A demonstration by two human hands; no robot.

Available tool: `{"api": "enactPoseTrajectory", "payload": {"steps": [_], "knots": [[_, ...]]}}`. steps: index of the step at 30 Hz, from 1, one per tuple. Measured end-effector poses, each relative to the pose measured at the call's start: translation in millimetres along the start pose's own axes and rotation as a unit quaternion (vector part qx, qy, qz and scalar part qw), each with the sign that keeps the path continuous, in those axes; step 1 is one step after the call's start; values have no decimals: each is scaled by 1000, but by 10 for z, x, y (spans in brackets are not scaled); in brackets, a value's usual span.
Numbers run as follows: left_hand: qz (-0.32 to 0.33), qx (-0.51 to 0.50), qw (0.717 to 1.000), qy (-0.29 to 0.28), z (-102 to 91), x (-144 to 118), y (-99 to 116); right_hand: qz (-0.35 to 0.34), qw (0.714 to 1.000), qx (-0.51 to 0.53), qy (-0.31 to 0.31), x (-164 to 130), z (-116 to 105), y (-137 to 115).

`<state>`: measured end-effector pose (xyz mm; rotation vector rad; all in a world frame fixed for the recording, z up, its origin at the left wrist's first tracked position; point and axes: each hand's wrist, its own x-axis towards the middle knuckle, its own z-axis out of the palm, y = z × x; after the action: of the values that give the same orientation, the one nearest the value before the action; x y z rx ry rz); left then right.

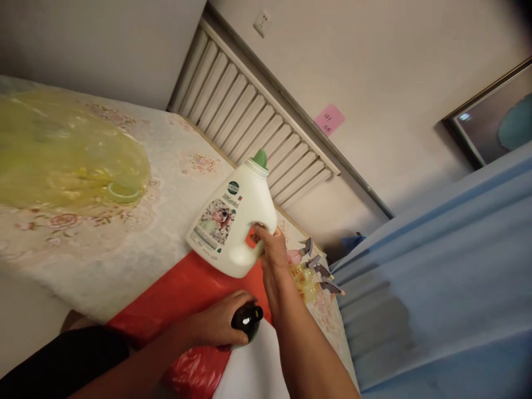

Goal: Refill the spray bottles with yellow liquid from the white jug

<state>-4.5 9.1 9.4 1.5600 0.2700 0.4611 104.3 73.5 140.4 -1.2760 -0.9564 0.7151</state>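
Observation:
My right hand is wrapped round the handle of a white detergent jug. The jug is tilted, its uncapped-looking green spout toward the radiator and its printed label facing me. Below it, my left hand grips a dark, glossy bottle around its side, with the narrow neck pointing right. Under both hands lies a red plastic bag spread on the table. A plain white surface shows beside the dark bottle; I cannot tell what it is.
A yellow translucent bag with a pale green ring lies at left on the floral tablecloth. Several trigger spray bottles stand right of my right arm. A radiator and a blue curtain border the table.

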Motion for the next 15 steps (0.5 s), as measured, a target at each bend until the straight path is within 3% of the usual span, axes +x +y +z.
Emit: {"api": "enactPoseTrajectory", "payload": {"steps": [5, 10, 15], "knots": [[51, 38, 997, 38, -28, -11, 50, -29, 999, -15, 39, -12, -238, -480], [65, 58, 996, 35, -23, 3, 83, -31, 994, -86, 60, -219, -727, -875], [79, 69, 993, 45, -10, 29, 103, 4, 985, -156, 74, -601, -1261, -1082]]}}
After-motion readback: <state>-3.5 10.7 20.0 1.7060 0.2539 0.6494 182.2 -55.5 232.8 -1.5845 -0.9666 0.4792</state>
